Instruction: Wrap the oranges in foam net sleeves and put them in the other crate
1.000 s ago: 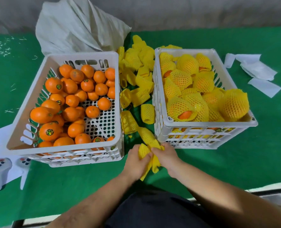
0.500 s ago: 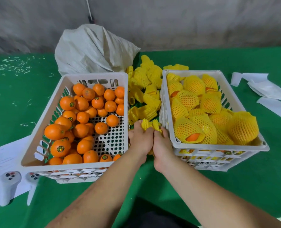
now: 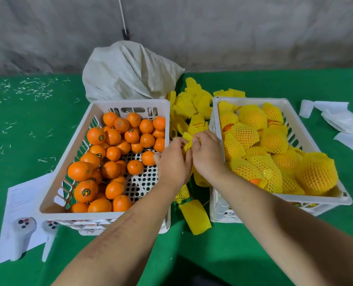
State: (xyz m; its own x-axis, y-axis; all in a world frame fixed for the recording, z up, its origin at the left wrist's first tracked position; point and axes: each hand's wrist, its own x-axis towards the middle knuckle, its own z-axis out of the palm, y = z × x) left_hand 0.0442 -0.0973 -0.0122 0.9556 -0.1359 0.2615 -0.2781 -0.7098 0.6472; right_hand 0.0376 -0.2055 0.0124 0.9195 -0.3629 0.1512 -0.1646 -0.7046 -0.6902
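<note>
A white crate (image 3: pixel 53 195) on the left holds several bare oranges (image 3: pixel 113 168). The white crate (image 3: pixel 217 120) on the right is filled with oranges wrapped in yellow foam net sleeves (image 3: pixel 316 174). Loose yellow sleeves (image 3: pixel 192 102) lie heaped between the two crates, and one more sleeve (image 3: pixel 195 218) lies at the near end of the gap. My left hand (image 3: pixel 172 162) and my right hand (image 3: pixel 207 155) meet over that gap, both pinching a bunched yellow sleeve (image 3: pixel 189 139) between their fingertips.
A grey-white woven sack (image 3: pixel 130 73) sits behind the left crate. White paper sheets (image 3: pixel 345 120) lie at the far right on the green cloth (image 3: pixel 27 141). A paper sheet and two white controllers (image 3: pixel 20 230) lie at the near left. A grey wall stands behind.
Both hands have moved forward from the near table edge into the gap between the crates, still holding a yellow sleeve. The view has tilted upward.
</note>
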